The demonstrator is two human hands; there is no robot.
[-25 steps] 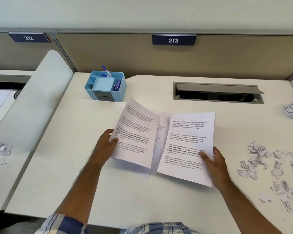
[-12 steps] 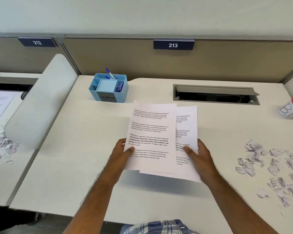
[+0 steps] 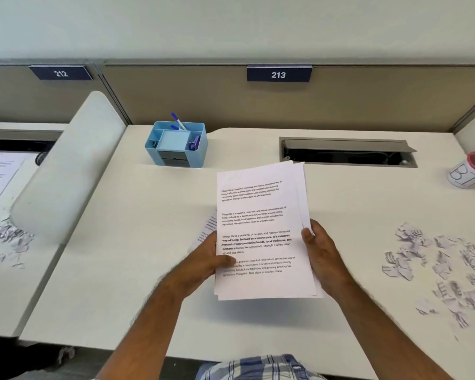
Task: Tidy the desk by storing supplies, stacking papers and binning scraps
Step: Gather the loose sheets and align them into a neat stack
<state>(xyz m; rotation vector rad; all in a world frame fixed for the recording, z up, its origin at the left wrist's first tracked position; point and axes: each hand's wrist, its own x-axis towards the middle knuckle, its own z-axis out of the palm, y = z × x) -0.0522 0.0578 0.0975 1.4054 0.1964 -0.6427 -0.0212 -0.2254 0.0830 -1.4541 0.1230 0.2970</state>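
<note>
We hold a sheaf of white printed paper sheets [image 3: 261, 231] in both hands, lifted just above the pale white desk surface [image 3: 121, 270] in front of us. Our left hand [image 3: 203, 263] grips the left edge, thumb pressed on the top page and the other fingers hidden beneath; our right hand [image 3: 322, 255] clasps the right edge, its fingers [image 3: 307, 234] curled around the side of the pile. The sheets are nearly squared, though a few edges fan out along the right side and one sheet's corner pokes out at the left, so we judge the stacking to be close to finished but not yet set down. The supplies look stored: blue pens and small purple items stand in the light-blue plastic desk organiser [image 3: 176, 145] near the back of the surface. The binning seems not to have begun, since a scatter of torn white paper scraps [image 3: 444, 272] lies well apart to our right. A white cup with a red rim [image 3: 470, 171] stands at the far right edge; whether it is meant for the scraps we cannot tell. More scraps and a printed sheet lie on the neighbouring desk to our left.
</note>
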